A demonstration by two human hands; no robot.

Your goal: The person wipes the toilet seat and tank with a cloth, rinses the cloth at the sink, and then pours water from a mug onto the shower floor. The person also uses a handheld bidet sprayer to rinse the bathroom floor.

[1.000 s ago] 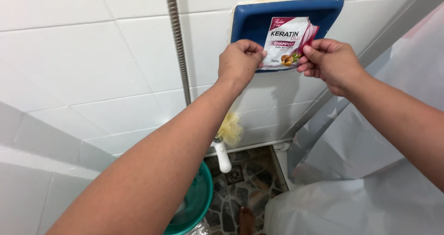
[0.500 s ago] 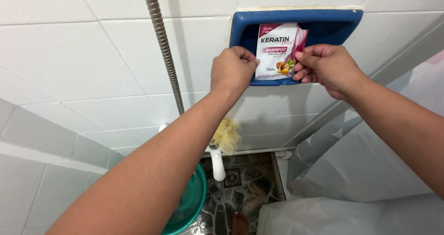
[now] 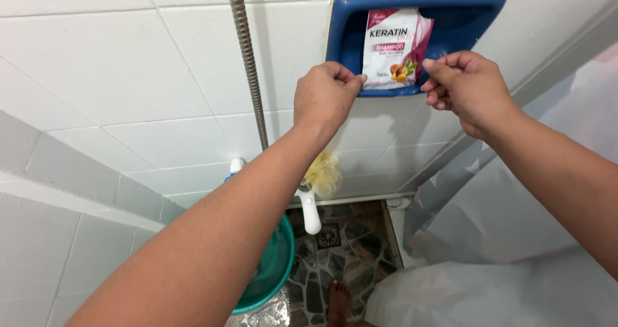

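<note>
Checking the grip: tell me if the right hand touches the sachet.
Apart. The head view shows blue dish between the right hand and the sachet.

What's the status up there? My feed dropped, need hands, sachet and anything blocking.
Left hand at the sachet bottom corner; right hand beside it, contact unclear. Sachet upright in blue wall niche. Nothing blocking; shower hose hangs left.

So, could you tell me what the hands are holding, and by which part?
The left hand pinches the sachet by its lower left corner; the right hand holds nothing.
</note>
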